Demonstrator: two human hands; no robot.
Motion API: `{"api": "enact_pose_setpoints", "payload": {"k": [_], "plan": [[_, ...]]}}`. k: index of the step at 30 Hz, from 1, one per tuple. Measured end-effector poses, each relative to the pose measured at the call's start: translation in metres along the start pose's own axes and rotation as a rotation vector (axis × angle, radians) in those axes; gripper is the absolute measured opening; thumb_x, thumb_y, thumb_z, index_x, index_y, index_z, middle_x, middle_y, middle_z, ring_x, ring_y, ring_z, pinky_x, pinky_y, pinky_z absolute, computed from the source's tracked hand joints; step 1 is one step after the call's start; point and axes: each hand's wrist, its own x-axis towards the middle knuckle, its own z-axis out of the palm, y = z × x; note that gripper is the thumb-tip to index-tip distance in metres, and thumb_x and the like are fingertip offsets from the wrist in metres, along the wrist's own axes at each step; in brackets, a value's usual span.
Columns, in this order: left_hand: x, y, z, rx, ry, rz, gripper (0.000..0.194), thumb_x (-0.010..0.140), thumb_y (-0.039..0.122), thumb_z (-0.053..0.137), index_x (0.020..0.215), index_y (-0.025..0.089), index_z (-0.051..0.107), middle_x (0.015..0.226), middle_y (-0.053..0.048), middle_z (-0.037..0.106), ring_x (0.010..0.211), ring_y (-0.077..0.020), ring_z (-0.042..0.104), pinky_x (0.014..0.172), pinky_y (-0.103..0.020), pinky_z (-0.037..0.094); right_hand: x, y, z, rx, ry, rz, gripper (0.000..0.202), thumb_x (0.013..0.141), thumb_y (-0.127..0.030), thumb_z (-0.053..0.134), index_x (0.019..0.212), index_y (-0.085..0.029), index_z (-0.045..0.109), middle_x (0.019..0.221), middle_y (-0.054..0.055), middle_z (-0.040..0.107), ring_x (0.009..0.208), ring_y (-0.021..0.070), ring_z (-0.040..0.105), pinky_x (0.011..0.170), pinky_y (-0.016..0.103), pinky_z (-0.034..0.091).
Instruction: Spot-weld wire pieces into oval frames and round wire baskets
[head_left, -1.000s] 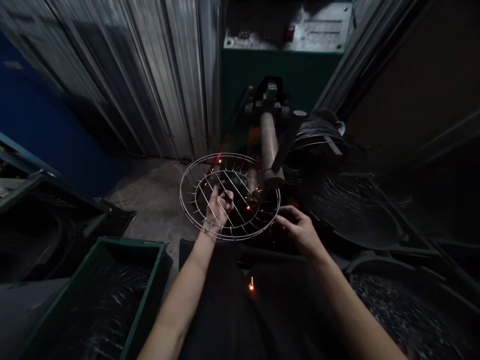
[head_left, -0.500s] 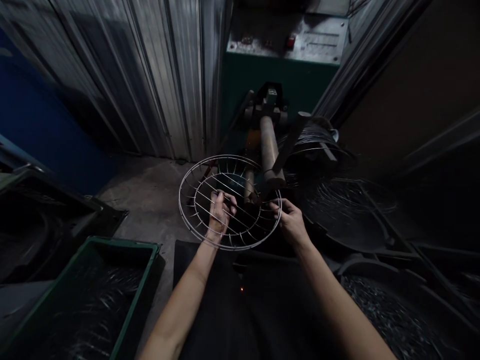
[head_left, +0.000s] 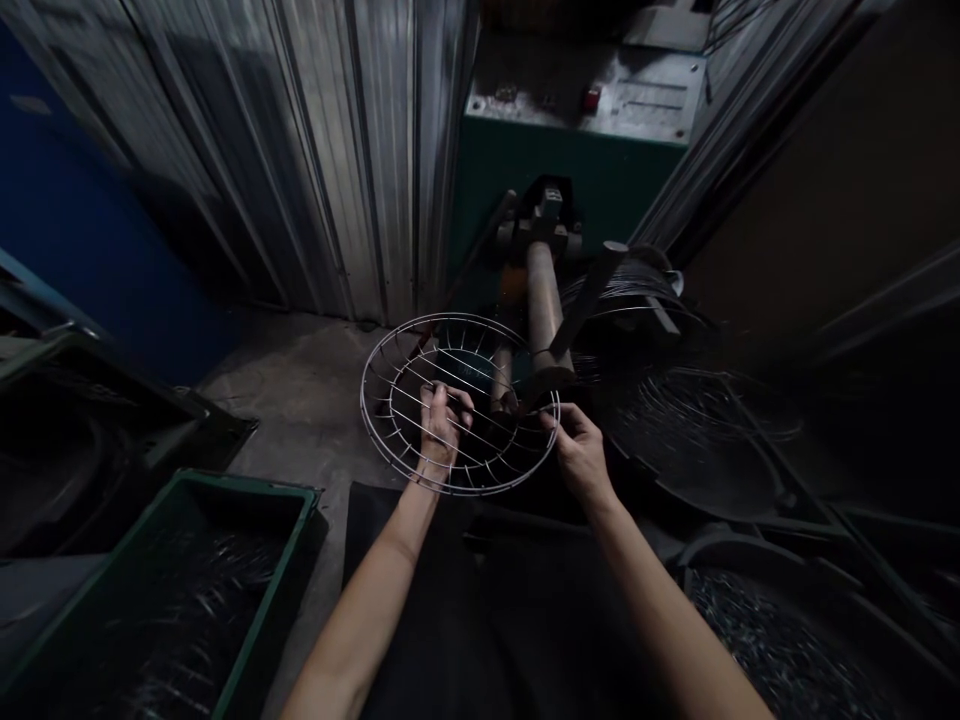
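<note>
A round wire basket (head_left: 491,462), with two rings joined by short spokes and straight wires across its base, is held tilted in front of the machine. My left hand (head_left: 441,425) reaches from below, its fingers closed round the cross wires near the middle. At the basket's right edge, my right hand (head_left: 583,452) is closed with thumb and fingers at the outer rim; whether a small piece is also pinched there is too dark to tell. The basket's far right part lies at the tips of the machine's upper arm (head_left: 544,290) and lower arm (head_left: 502,375).
Behind stands a green machine (head_left: 570,165) with a red switch (head_left: 591,99). A green crate (head_left: 304,505) of wire pieces stands at left. To the right are a wire coil (head_left: 630,280), more wire rings (head_left: 682,420) and a tub of small metal bits (head_left: 757,610).
The view has tipped slightly, so the machine appears lower. The basket has shifted a little at the machine's arms; both hands keep their hold. An orange spark below the basket has gone.
</note>
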Motion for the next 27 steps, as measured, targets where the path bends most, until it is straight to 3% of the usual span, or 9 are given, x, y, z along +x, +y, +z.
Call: {"api": "enact_pose_setpoints", "payload": {"k": [5, 10, 15, 21, 27], "plan": [[-0.003, 0.001, 0.002, 0.033, 0.042, 0.017, 0.025, 0.082, 0.042, 0.056, 0.081, 0.020, 0.043, 0.059, 0.004, 0.060, 0.038, -0.0056, 0.048, 0.040, -0.015, 0.036, 0.000, 0.004, 0.002, -0.004, 0.009, -0.025, 0.024, 0.077, -0.045, 0.064, 0.082, -0.022, 0.061, 0.078, 0.000, 0.064, 0.077, 0.0174, 0.059, 0.074, 0.032, 0.048], [-0.008, 0.003, 0.000, 0.041, 0.003, -0.005, 0.031, 0.079, 0.045, 0.061, 0.080, 0.021, 0.042, 0.062, 0.005, 0.059, 0.039, -0.0061, 0.049, 0.040, -0.016, 0.037, 0.001, 0.007, -0.002, 0.046, -0.009, 0.023, 0.024, 0.075, -0.046, 0.067, 0.084, -0.023, 0.063, 0.081, 0.001, 0.067, 0.077, 0.0181, 0.061, 0.076, 0.034, 0.050], [-0.015, 0.001, 0.003, 0.026, 0.030, 0.022, 0.031, 0.081, 0.046, 0.059, 0.084, 0.022, 0.041, 0.065, 0.005, 0.060, 0.042, -0.0074, 0.052, 0.039, -0.017, 0.040, -0.013, 0.007, -0.013, 0.025, -0.036, 0.060, 0.030, 0.074, -0.046, 0.068, 0.093, -0.023, 0.064, 0.091, 0.003, 0.068, 0.084, 0.0197, 0.063, 0.079, 0.035, 0.051], [-0.011, -0.005, 0.010, -0.005, 0.067, 0.077, 0.033, 0.080, 0.046, 0.061, 0.084, 0.023, 0.038, 0.063, 0.007, 0.059, 0.041, -0.0075, 0.051, 0.040, -0.018, 0.042, -0.012, 0.001, -0.010, 0.021, -0.039, 0.039, 0.027, 0.072, -0.044, 0.070, 0.088, -0.023, 0.065, 0.085, 0.002, 0.069, 0.082, 0.0193, 0.063, 0.079, 0.035, 0.051], [-0.011, -0.006, 0.005, -0.004, 0.069, 0.046, 0.032, 0.080, 0.045, 0.062, 0.086, 0.023, 0.040, 0.066, 0.006, 0.061, 0.044, -0.0080, 0.053, 0.041, -0.019, 0.042, -0.006, 0.002, -0.007, 0.017, -0.032, 0.043, 0.026, 0.073, -0.046, 0.068, 0.082, -0.022, 0.067, 0.081, 0.003, 0.069, 0.080, 0.0194, 0.063, 0.076, 0.034, 0.050]]}}
